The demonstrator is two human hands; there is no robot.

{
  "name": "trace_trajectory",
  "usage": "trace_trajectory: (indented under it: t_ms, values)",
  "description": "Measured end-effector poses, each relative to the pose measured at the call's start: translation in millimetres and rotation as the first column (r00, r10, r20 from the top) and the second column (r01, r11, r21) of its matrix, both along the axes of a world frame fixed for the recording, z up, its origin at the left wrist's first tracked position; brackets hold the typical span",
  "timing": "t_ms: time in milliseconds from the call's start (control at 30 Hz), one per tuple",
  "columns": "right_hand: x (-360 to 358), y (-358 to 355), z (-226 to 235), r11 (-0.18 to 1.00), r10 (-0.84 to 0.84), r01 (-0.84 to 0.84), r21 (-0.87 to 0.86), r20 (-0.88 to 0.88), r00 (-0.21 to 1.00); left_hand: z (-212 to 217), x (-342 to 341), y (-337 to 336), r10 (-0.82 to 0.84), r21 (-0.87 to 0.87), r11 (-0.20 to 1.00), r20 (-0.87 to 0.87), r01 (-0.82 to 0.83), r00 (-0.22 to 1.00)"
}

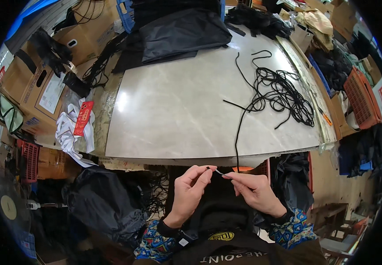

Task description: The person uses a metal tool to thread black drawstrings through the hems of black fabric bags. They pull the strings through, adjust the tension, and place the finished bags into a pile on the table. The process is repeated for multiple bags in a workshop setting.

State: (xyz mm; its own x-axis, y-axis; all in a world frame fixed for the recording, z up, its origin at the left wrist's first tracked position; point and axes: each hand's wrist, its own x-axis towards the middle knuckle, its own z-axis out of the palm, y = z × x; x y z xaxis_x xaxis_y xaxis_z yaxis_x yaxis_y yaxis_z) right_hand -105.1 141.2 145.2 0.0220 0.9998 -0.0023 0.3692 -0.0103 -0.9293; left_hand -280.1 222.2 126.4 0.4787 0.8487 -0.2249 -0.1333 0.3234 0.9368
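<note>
My left hand (pixel 189 191) is closed in a pinch, with a tiny dark end just showing at its fingertips. My right hand (pixel 257 192) also pinches, holding a thin silvery piece (pixel 220 172) that spans the small gap to the left fingertips. What exactly this slim piece is cannot be made out. From a tangled heap of black cord (pixel 284 95) on the right of the table, one strand drops over the front edge to my right fingers. There it passes out of sight. Both hands are held in front of the table edge, over my dark apron.
The pale table top (pixel 169 115) carries folded black fabric (pixel 184 33) at the back. An orange-handled tool (pixel 325 117) lies at its right edge. On the left are a cardboard box (pixel 40 95), white cloth (pixel 72 128) and a red packet (pixel 84 118). Black bags (pixel 107 203) hang below.
</note>
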Motion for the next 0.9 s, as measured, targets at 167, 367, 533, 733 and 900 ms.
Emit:
trace_trajectory:
  t_ms: [167, 367, 533, 733, 900]
  values:
    - [0, -4, -2, 0.997, -0.007, -0.002, 0.082, 0.115, 0.993, -7, 3, -3, 0.028, 0.439, 0.897, -0.176, 0.053, 0.984]
    - [4, -7, -4, 0.983, -0.004, -0.056, 0.174, 0.329, 0.944, 7, 2, -5, 0.065, 0.539, 0.833, -0.311, 0.12, 0.948]
    - [5, -10, -6, 0.974, -0.002, -0.096, 0.203, 0.436, 0.9, 3, -1, -5, 0.053, 0.528, 0.841, -0.305, 0.122, 0.951]
    - [8, -11, -3, 0.976, 0.027, -0.127, 0.175, 0.486, 0.874, 1, -7, -8, -0.074, 0.042, 0.996, -0.126, 0.08, 0.989]
    - [10, -9, -3, 0.97, 0.095, -0.192, 0.148, 0.499, 0.861, 0, -8, -7, -0.096, -0.089, 0.991, 0.056, 0.101, 0.994]
